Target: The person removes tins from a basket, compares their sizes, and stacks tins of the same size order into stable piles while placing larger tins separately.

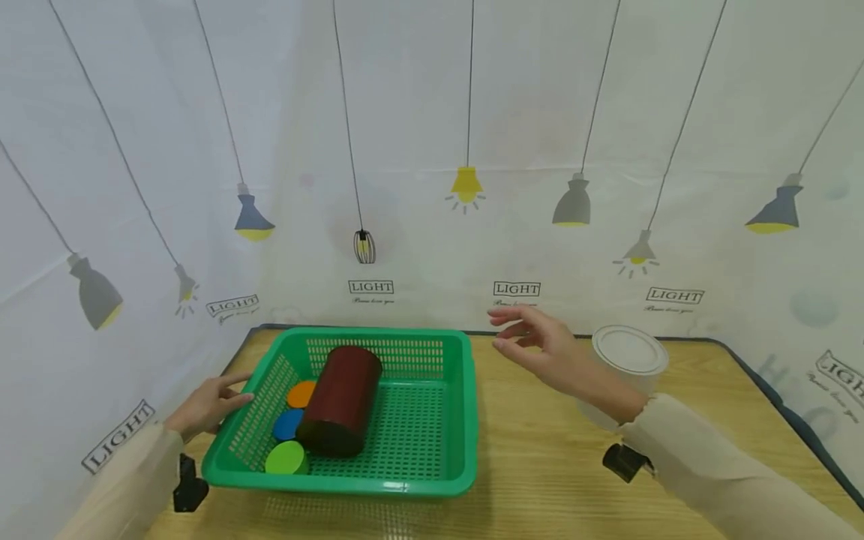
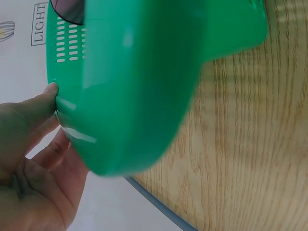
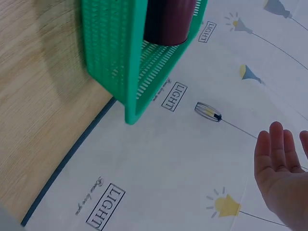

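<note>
A green plastic basket (image 1: 337,486) is at the left half of the table. Its left rim is pinched by my left hand (image 1: 205,406); in the left wrist view the thumb (image 2: 50,88) lies on the rim and the other fingers are under it. Inside the basket a dark red cylinder (image 1: 344,397) lies on its side. Left of the cylinder are an orange disc (image 1: 300,394), a blue round piece (image 1: 288,424) and a lime green round piece (image 1: 286,458). My right hand (image 1: 540,346) is in the air right of the basket, holding nothing, fingers relaxed.
A white lidded canister (image 1: 629,351) stands on the right of the table, partly hidden by my right forearm. The wooden table (image 1: 540,465) has a dark edge. Behind it hangs a white cloth (image 1: 418,97) printed with lamps.
</note>
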### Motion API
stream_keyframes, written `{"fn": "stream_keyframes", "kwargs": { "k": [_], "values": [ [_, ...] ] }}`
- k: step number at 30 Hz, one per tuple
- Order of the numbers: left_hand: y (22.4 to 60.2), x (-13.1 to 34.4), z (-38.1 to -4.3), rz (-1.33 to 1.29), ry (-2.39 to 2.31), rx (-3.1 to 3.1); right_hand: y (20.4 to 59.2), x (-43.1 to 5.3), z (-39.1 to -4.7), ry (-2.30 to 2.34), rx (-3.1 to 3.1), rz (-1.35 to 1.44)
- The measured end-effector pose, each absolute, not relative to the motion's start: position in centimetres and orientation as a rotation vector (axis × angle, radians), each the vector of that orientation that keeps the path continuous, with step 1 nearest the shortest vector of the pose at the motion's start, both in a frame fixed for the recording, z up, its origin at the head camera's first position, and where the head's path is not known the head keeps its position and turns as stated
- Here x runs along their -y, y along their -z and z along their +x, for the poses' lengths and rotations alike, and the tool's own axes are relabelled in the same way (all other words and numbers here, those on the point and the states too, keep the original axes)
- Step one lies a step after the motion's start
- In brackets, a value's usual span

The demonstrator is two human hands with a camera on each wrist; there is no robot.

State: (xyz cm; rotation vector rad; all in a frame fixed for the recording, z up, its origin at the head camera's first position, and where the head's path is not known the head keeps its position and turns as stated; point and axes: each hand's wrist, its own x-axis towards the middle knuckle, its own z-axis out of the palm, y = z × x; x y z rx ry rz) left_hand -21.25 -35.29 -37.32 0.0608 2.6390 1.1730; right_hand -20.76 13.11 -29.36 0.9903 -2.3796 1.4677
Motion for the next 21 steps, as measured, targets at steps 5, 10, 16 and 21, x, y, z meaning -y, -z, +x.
{"fn": "stream_keyframes", "kwargs": {
  "k": [5, 10, 16, 21],
  "values": [
    [37.2, 35.2, -21.1, 0.047, -1.191, -2.642, 28.8, -10.6, -21.6, -1.512, 2.312, 1.045],
    [37.7, 35.2, -20.8, 0.021, -1.213, -2.617, 28.9, -8.3, -22.7, -1.532, 2.279, 1.073],
    [37.6, 35.3, -20.9, 0.049, -1.186, -2.643, 29.1, -6.2, -24.7, -1.601, 2.285, 1.027],
    [37.3, 35.3, -21.2, 0.048, -1.176, -2.644, 29.6, -4.9, -26.3, -1.680, 2.316, 0.929]
  ]
}}
